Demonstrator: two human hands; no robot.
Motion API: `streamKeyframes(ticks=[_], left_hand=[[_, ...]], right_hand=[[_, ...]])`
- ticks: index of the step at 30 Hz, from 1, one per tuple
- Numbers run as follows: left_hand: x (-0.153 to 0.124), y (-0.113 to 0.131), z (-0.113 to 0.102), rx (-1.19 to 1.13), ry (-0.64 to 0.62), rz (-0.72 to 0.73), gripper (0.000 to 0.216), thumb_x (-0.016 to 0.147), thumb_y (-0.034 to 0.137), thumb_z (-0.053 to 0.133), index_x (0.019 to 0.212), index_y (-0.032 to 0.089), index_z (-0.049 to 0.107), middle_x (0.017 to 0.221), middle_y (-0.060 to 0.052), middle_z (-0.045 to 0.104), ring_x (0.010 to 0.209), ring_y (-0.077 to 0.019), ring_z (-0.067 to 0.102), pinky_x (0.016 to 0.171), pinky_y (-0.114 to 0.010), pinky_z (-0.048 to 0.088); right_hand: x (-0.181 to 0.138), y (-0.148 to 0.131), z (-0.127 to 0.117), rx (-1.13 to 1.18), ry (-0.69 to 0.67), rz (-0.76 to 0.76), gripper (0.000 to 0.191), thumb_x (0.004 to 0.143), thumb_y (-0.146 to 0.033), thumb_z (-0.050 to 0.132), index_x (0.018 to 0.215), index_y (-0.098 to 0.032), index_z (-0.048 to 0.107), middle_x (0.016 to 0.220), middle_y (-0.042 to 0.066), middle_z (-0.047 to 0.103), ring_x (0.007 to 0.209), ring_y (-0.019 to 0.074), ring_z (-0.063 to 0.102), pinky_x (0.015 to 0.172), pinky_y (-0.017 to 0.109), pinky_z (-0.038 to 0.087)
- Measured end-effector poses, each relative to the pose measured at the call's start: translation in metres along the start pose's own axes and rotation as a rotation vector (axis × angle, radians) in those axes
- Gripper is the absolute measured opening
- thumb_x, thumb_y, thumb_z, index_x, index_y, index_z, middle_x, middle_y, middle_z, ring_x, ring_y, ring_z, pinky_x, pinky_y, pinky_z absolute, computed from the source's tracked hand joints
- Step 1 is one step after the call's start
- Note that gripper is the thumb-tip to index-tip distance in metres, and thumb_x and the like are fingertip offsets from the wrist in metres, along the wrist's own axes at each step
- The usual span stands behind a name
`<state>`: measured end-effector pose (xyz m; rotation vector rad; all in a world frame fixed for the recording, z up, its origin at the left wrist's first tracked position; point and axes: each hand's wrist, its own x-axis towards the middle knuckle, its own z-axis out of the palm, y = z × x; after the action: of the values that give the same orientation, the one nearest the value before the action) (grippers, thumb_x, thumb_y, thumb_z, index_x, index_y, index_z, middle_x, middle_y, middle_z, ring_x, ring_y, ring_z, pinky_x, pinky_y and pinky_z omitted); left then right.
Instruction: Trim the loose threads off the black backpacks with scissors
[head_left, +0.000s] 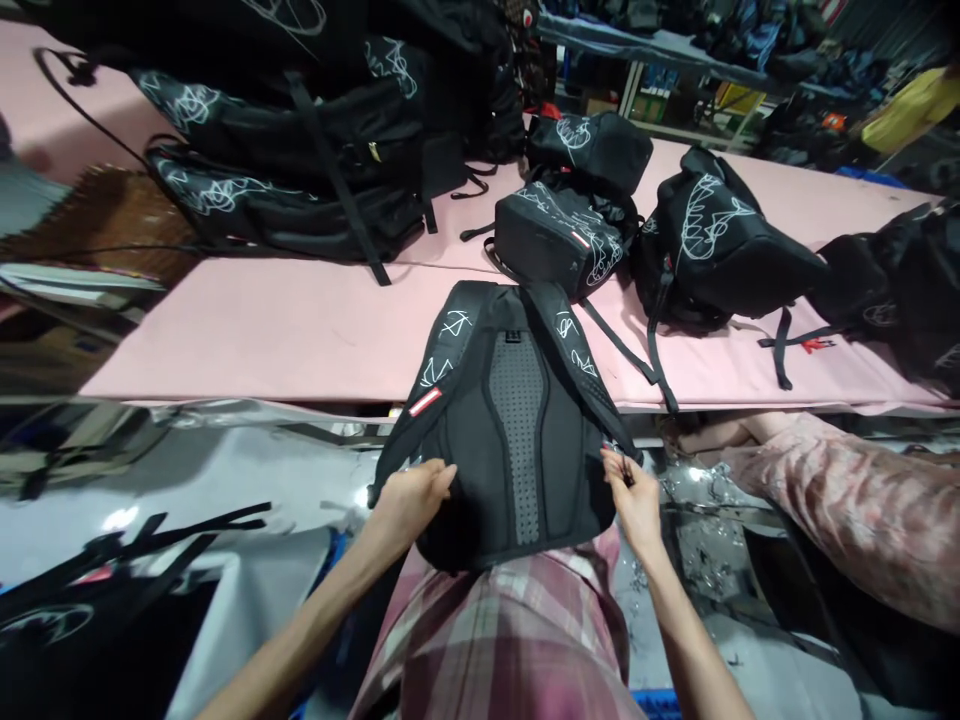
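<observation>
A black backpack (517, 420) lies with its padded back panel facing up. Its upper part rests on the pink table, and its bottom hangs over the edge against my lap. White scribbled lines and a small red-and-white label mark its shoulder straps (450, 345). At the lower left side of the pack, my left hand (416, 490) is closed by the strap's lower end; the fingers hide what they grip. My right hand (632, 490) pinches the lower end of the other strap at the right side, with a small dark piece between the fingers.
On the pink table (300, 340) stands a stack of black backpacks (300, 170) at left. More black backpacks (720, 240) lie at the back right. A person's patterned sleeve (847, 500) reaches in at right. A black bag (97, 620) lies at lower left.
</observation>
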<state>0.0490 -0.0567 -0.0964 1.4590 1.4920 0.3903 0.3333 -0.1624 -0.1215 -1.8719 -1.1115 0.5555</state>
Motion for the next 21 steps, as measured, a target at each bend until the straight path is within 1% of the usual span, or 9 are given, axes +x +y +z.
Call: streamKeyframes(ticks=[1, 3, 7, 9, 11, 14, 16, 19, 21], left_hand=[[0.008, 0.001, -0.003, 0.039, 0.099, 0.061, 0.019, 0.068, 0.032, 0.057, 0.054, 0.021, 0.051, 0.056, -0.002, 0.056, 0.069, -0.0219, 0.058, 0.079, -0.035, 0.045], [0.025, 0.007, -0.009, -0.028, 0.253, 0.125, 0.002, 0.066, 0.024, 0.059, 0.067, 0.023, 0.06, 0.074, -0.006, 0.065, 0.087, -0.0257, 0.059, 0.092, -0.035, 0.04], [0.056, 0.024, -0.035, -0.316, 0.342, 0.19, 0.03, 0.064, 0.015, 0.061, 0.092, 0.024, 0.066, 0.11, -0.005, 0.064, 0.114, -0.0256, 0.05, 0.106, -0.033, 0.028], [0.072, 0.033, -0.053, -0.392, 0.37, 0.216, 0.04, 0.065, 0.014, 0.061, 0.103, 0.025, 0.064, 0.116, -0.002, 0.061, 0.118, -0.0239, 0.047, 0.108, -0.033, 0.025], [0.092, 0.04, -0.07, -0.406, 0.403, 0.22, 0.044, 0.068, 0.013, 0.058, 0.111, 0.024, 0.061, 0.114, -0.002, 0.062, 0.113, -0.0231, 0.051, 0.106, -0.035, 0.029], [0.122, 0.046, -0.088, -0.417, 0.463, 0.309, 0.04, 0.072, 0.012, 0.054, 0.111, 0.023, 0.061, 0.111, -0.003, 0.063, 0.11, -0.0192, 0.053, 0.102, -0.031, 0.033], [0.136, 0.046, -0.091, -0.391, 0.419, 0.364, 0.033, 0.073, 0.014, 0.055, 0.103, 0.022, 0.064, 0.104, -0.003, 0.065, 0.102, -0.0175, 0.057, 0.097, -0.028, 0.037], [0.142, 0.035, -0.088, -0.225, 0.193, 0.38, 0.019, 0.069, 0.022, 0.063, 0.087, 0.023, 0.069, 0.083, -0.002, 0.065, 0.082, -0.0178, 0.06, 0.086, -0.028, 0.044], [0.137, 0.023, -0.083, -0.103, 0.065, 0.42, 0.016, 0.063, 0.025, 0.069, 0.08, 0.024, 0.07, 0.079, -0.002, 0.064, 0.08, -0.0191, 0.058, 0.084, -0.03, 0.044]], right_hand=[[0.008, -0.007, 0.008, -0.021, -0.048, -0.046, 0.032, 0.085, -0.036, 0.046, 0.097, -0.017, 0.068, 0.091, 0.006, 0.07, 0.078, 0.0199, 0.064, 0.072, 0.031, 0.049], [0.025, -0.019, 0.025, -0.069, -0.151, -0.137, 0.03, 0.086, -0.032, 0.044, 0.101, -0.02, 0.067, 0.095, 0.006, 0.069, 0.083, 0.0195, 0.064, 0.075, 0.031, 0.049], [0.055, -0.038, 0.055, -0.166, -0.278, -0.262, 0.03, 0.088, -0.027, 0.041, 0.105, -0.022, 0.065, 0.104, 0.005, 0.066, 0.094, 0.0199, 0.062, 0.083, 0.033, 0.048], [0.071, -0.045, 0.064, -0.212, -0.271, -0.288, 0.03, 0.088, -0.027, 0.04, 0.106, -0.022, 0.064, 0.107, 0.005, 0.065, 0.097, 0.0202, 0.061, 0.085, 0.034, 0.047], [0.085, -0.052, 0.071, -0.241, -0.253, -0.3, 0.031, 0.088, -0.027, 0.04, 0.108, -0.021, 0.063, 0.109, 0.006, 0.064, 0.098, 0.0207, 0.06, 0.087, 0.035, 0.046], [0.104, -0.064, 0.083, -0.251, -0.243, -0.315, 0.032, 0.089, -0.029, 0.039, 0.108, -0.019, 0.062, 0.11, 0.007, 0.063, 0.099, 0.0212, 0.06, 0.086, 0.035, 0.046], [0.112, -0.073, 0.093, -0.251, -0.254, -0.328, 0.032, 0.089, -0.03, 0.038, 0.107, -0.019, 0.062, 0.108, 0.007, 0.064, 0.097, 0.0209, 0.06, 0.084, 0.034, 0.046], [0.116, -0.089, 0.107, -0.327, -0.274, -0.343, 0.032, 0.09, -0.033, 0.038, 0.108, -0.022, 0.061, 0.104, 0.005, 0.065, 0.09, 0.0209, 0.063, 0.076, 0.032, 0.048], [0.115, -0.099, 0.116, -0.426, -0.282, -0.362, 0.033, 0.088, -0.039, 0.044, 0.115, -0.024, 0.056, 0.103, 0.005, 0.066, 0.087, 0.0225, 0.064, 0.072, 0.032, 0.047]])
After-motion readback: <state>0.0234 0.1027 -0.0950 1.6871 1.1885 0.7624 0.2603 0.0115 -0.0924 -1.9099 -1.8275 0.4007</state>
